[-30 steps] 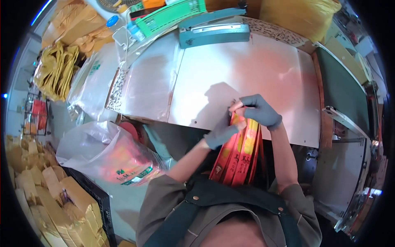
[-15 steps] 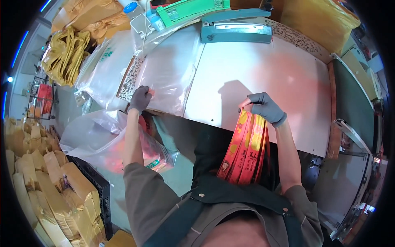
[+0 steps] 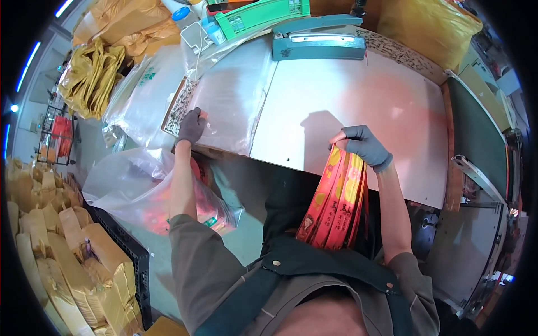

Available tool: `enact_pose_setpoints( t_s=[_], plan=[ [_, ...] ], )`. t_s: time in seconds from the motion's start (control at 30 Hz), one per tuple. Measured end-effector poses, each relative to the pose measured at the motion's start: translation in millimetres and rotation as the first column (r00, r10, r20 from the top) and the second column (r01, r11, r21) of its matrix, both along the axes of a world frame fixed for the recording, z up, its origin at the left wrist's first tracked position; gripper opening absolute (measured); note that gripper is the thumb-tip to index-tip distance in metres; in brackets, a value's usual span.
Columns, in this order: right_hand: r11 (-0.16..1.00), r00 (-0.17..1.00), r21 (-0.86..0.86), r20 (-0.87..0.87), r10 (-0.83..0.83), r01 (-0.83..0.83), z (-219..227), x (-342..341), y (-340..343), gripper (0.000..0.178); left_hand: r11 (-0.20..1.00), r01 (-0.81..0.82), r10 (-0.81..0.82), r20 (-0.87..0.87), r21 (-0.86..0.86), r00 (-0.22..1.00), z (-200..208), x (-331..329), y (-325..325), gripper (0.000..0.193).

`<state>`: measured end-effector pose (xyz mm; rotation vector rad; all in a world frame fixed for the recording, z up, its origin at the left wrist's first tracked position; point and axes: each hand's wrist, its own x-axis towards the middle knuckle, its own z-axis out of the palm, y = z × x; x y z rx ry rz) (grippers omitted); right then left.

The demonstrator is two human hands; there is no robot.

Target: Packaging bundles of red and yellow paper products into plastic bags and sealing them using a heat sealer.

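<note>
Curled at the near left edge of a stack of clear plastic bags (image 3: 232,95) is my left hand (image 3: 192,126), in a grey glove with bare fingertips. Its thumb and fingers are closed; whether a bag edge is between them cannot be made out. My right hand (image 3: 364,147), gloved the same way, pinches the top of a bundle of red and yellow printed ribbons (image 3: 333,204). They hang in long folded strips in front of me, below the table edge. Beneath my left forearm, a large clear plastic bag (image 3: 129,179) stands open with red things inside.
A teal bag sealer (image 3: 319,46) stands at the back of the white table (image 3: 347,112). Behind it are a green plastic basket (image 3: 263,17) and a blue-capped bottle (image 3: 182,17). Brown-wrapped packages (image 3: 73,252) fill the lower left, beside a black crate (image 3: 126,263).
My left hand has shifted slightly upward over the bags, its fingers more curled. My right hand holds the ribbons almost still. The whole view has moved a little.
</note>
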<state>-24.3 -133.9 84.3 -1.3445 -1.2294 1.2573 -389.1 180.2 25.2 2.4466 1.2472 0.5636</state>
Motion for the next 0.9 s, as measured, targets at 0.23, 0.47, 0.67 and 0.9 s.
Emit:
enact_pose_setpoints(
  t_s=[0.23, 0.47, 0.67, 0.9],
  plan=[
    [0.998, 0.998, -0.048, -0.052, -0.037, 0.034, 5, 0, -5, 0.020, 0.989, 0.096, -0.087, -0.085, 0.109, 0.993, -6, -5, -3, 0.017],
    [1.000, 0.997, -0.015, -0.079, 0.024, -0.025, -6, 4, 1, 0.024, 0.924, -0.031, 0.298, 0.667, -0.381, 0.683, -4, 43, -32, 0.030],
    [0.997, 0.993, -0.071, -0.116, 0.011, -0.019, 8, -28, 24, 0.027, 0.895, 0.374, -0.069, 0.753, -0.243, 0.654, -1, 163, -179, 0.012],
    [0.999, 0.998, -0.048, -0.062, -0.018, 0.015, -6, -10, 17, 0.017, 0.648, 0.528, 0.153, 0.772, -0.550, 0.617, 9, 173, -214, 0.013]
  ],
)
